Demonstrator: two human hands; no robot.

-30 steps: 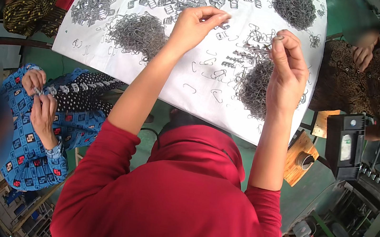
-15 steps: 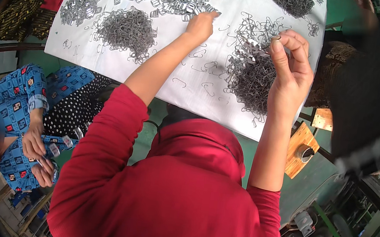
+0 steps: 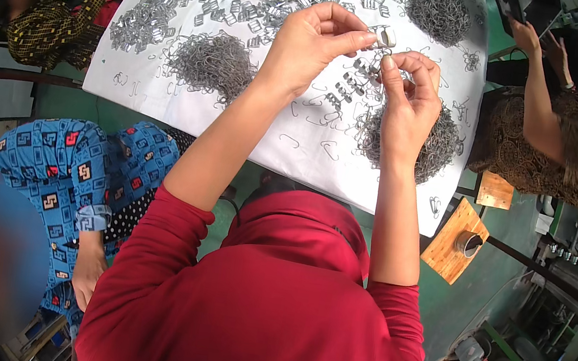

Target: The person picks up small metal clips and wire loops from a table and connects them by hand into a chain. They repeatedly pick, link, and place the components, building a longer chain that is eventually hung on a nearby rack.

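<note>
My left hand (image 3: 305, 50) pinches a flat silver metal buckle (image 3: 388, 37) between thumb and fingertips, above the white-covered table (image 3: 274, 124). Just beside it, my right hand (image 3: 409, 109) is closed on a thin wire hook (image 3: 387, 53). The two hands almost meet, and the buckle is close to the hook's end. Below my right fingertips shows a row of small metal buckles (image 3: 348, 87); whether they all hang on the hook, I cannot tell. A dark pile of bent wire hooks (image 3: 424, 151) lies behind and beneath my right hand.
Loose buckles (image 3: 254, 1) spread across the table's far left. More wire hook piles lie at left (image 3: 213, 61) and far right (image 3: 439, 12). Co-workers sit left, in a blue patterned sleeve (image 3: 58, 157), and right, in brown clothing (image 3: 549, 142). A wooden stool (image 3: 450, 256) holds a cup.
My left hand has come from the buckle heap toward my right hand, now with a buckle in it. My right hand has moved slightly left and lower. The right co-worker's arms have lifted.
</note>
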